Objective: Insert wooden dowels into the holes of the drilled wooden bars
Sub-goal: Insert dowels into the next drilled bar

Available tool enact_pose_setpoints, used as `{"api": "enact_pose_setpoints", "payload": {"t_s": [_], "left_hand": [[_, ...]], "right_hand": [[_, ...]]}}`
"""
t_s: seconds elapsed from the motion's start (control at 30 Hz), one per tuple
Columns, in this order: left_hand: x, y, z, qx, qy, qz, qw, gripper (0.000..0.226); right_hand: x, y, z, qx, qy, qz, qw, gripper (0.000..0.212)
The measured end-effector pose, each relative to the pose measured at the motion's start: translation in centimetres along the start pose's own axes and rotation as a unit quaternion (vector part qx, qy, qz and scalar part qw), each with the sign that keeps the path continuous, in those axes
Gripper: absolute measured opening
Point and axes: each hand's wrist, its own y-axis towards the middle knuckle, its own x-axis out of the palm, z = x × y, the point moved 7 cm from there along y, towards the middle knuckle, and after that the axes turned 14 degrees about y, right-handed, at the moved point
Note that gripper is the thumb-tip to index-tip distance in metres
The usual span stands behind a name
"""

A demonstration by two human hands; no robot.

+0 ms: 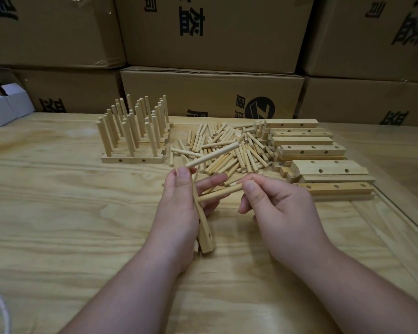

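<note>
Plywood worktop point(58, 213), pale and grained, spread under everything. White cardboard box point(6, 109) at ten o'clock, far left edge. White cord point(0, 307) curving in at eight o'clock. Finished bars point(133, 135) at eleven o'clock, lined up with dowels standing upright in their holes. Left hand point(179, 208) near centre, clenched round a drilled bar point(204, 227) held on end and tilted, one hole showing near its lower end. First dowel point(212, 155) already seated at the top of that bar, slanting up toward one o'clock, thumb pressed just beside its base. Second dowel point(223, 190) below it, lower end meeting the bar between the left fingers, whether already inside a hole, cannot tell. Loose dowels point(229, 150) heaped at twelve o'clock behind both hands. Right hand point(275, 208) just right of centre, pinching the upper end of the second dowel between thumb and forefinger, other fingers curled. Undrilled-looking and drilled spare bars point(323, 165) stacked in a row at two o'clock, several showing three holes on top. Brown cartons point(210, 32) with black printing piled along the back.
</note>
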Motion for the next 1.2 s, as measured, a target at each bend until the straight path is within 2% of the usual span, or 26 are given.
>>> {"api": "enact_pose_setpoints", "payload": {"t_s": [0.17, 0.5, 0.8, 0.9, 1.0, 1.07, 1.2], "left_hand": [[-0.1, 0.0, -0.1, -0.008, -0.014, 0.001, 1.0, 0.039], [0.1, -0.3, 0.0, -0.006, -0.008, -0.015, 1.0, 0.04], [0.1, -0.4, 0.3, -0.033, -0.052, -0.02, 0.998, 0.04], [0.4, -0.5, 0.3, -0.048, -0.088, -0.028, 0.995, 0.04], [0.4, -0.5, 0.3, -0.085, -0.179, -0.022, 0.98, 0.039], [0.3, -0.6, 0.2, -0.124, -0.242, -0.016, 0.962, 0.04], [0.6, -1.1, 0.2, -0.175, -0.322, -0.04, 0.929, 0.061]], "right_hand": [[0.4, -0.3, -0.8, -0.02, -0.001, -0.004, 1.0, 0.033], [0.0, -0.1, -0.2, 0.005, 0.012, 0.008, 1.0, 0.035], [0.5, -0.3, -1.1, -0.052, -0.002, 0.001, 0.999, 0.026], [0.5, -0.5, -1.0, -0.072, 0.018, 0.005, 0.997, 0.015], [0.5, -0.7, 0.1, -0.038, 0.081, -0.004, 0.996, 0.031], [0.1, -0.5, 1.2, 0.005, 0.068, 0.012, 0.998, 0.033], [0.2, 0.3, 2.5, 0.055, 0.001, 0.01, 0.998, 0.015]]}}
